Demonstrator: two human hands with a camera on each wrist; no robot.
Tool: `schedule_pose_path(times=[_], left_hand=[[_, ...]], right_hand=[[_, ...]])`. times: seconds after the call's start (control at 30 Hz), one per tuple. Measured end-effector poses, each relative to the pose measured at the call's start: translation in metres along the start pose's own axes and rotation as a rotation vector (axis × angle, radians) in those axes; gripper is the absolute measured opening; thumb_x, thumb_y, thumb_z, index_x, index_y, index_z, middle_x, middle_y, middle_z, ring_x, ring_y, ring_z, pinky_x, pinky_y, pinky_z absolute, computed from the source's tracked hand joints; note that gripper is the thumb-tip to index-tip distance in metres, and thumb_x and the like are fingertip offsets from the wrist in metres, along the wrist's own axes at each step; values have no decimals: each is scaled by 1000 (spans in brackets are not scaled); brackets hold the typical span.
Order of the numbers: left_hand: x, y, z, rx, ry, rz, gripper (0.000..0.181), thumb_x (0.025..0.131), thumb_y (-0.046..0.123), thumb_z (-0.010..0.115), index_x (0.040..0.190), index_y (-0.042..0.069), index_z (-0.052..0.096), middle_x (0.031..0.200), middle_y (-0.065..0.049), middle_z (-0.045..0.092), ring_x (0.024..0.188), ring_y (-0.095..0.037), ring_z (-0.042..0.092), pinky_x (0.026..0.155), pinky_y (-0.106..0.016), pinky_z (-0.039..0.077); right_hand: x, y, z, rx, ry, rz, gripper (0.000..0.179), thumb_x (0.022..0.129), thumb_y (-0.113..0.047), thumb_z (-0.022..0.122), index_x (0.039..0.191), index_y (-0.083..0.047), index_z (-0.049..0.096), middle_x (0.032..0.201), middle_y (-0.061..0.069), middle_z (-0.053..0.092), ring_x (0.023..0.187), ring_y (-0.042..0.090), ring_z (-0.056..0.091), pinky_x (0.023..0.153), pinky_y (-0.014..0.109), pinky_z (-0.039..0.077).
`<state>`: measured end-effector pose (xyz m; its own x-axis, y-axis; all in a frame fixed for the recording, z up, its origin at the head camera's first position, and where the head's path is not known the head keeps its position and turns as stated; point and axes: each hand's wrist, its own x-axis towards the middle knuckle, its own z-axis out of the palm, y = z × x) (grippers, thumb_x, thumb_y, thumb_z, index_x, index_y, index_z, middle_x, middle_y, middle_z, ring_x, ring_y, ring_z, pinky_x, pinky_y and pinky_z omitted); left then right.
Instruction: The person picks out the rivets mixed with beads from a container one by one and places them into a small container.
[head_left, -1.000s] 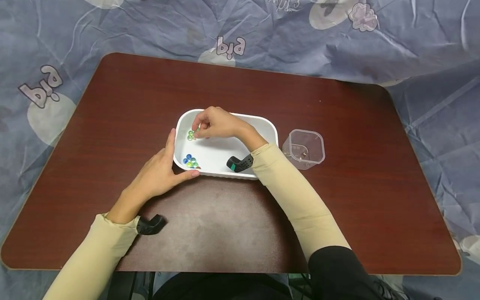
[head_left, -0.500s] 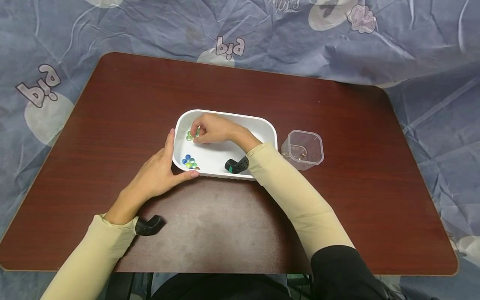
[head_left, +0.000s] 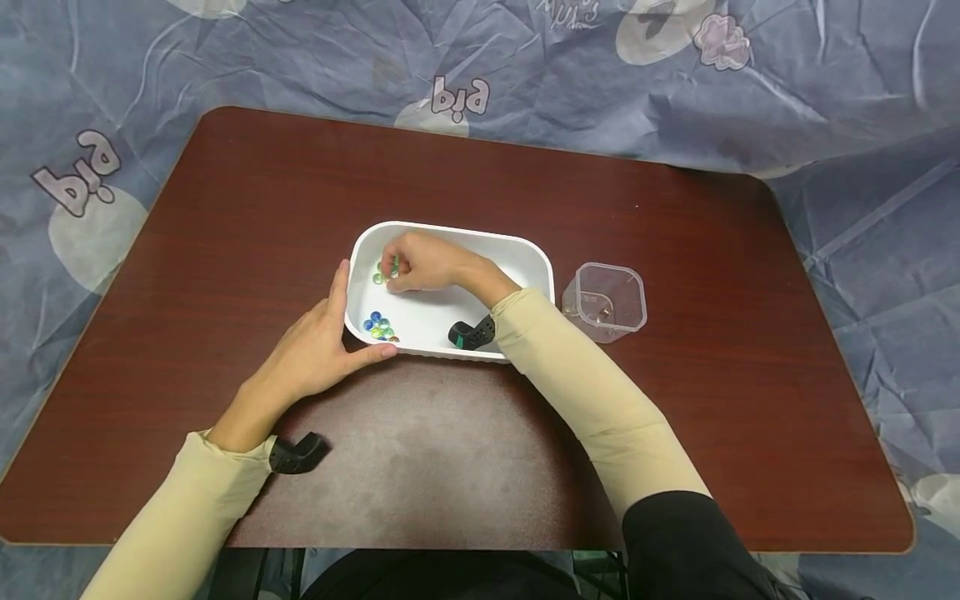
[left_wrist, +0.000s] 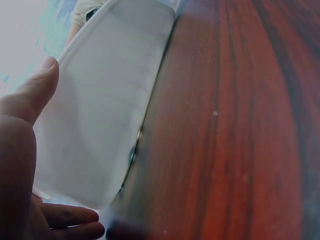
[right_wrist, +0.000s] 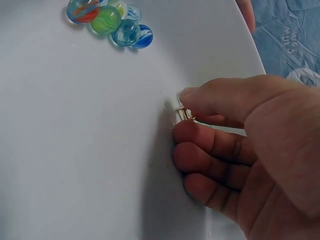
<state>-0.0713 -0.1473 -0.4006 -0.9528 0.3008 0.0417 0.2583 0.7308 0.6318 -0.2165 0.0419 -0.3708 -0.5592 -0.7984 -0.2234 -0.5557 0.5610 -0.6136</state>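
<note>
In the head view my right hand reaches into the white tray, fingers bent down beside several green marbles at its far left. The right wrist view shows thumb and index finger pinching a tiny gold-coloured metal piece with thin prongs; the fingertips hide part of it. My left hand spreads around the tray's near left corner, thumb along the front rim and straight fingers against the left side. Several blue, green and orange marbles lie together inside that corner.
A clear plastic box stands just right of the tray, with a small gold-coloured thing showing in it. The brown table has a patterned blue cloth behind it.
My right hand has come slightly nearer and lower over the tray, staying by the green marbles. My left hand keeps its place on the tray's corner.
</note>
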Motion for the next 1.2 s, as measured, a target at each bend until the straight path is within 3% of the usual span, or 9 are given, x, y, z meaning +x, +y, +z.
schedule_pose_path(times=[0.37,0.7,1.2], left_hand=[[-1,0,0,2,-2,-9,123,83,60,72,157,6,-9,150,-27,37,132,-39,44,101,-56,38],[-1,0,-1,-1,-11,-4,121,84,59,71,157,7,-11,147,-27,40,129,-40,46,100,-56,39],[-1,0,-1,9,0,-5,122,83,60,71,157,5,-9,144,-28,43,127,-39,48,99,-55,39]], right_hand=[[-1,0,2,-46,-4,2,5,87,-11,71,87,-7,67,68,-1,56,63,9,48,61,22,38],[-2,-1,3,-53,-7,5,11,85,-11,75,81,-10,65,69,-1,58,64,9,50,62,22,40],[-1,-3,2,-71,-12,-18,9,80,-2,68,78,-10,64,69,0,58,65,9,51,63,21,40]])
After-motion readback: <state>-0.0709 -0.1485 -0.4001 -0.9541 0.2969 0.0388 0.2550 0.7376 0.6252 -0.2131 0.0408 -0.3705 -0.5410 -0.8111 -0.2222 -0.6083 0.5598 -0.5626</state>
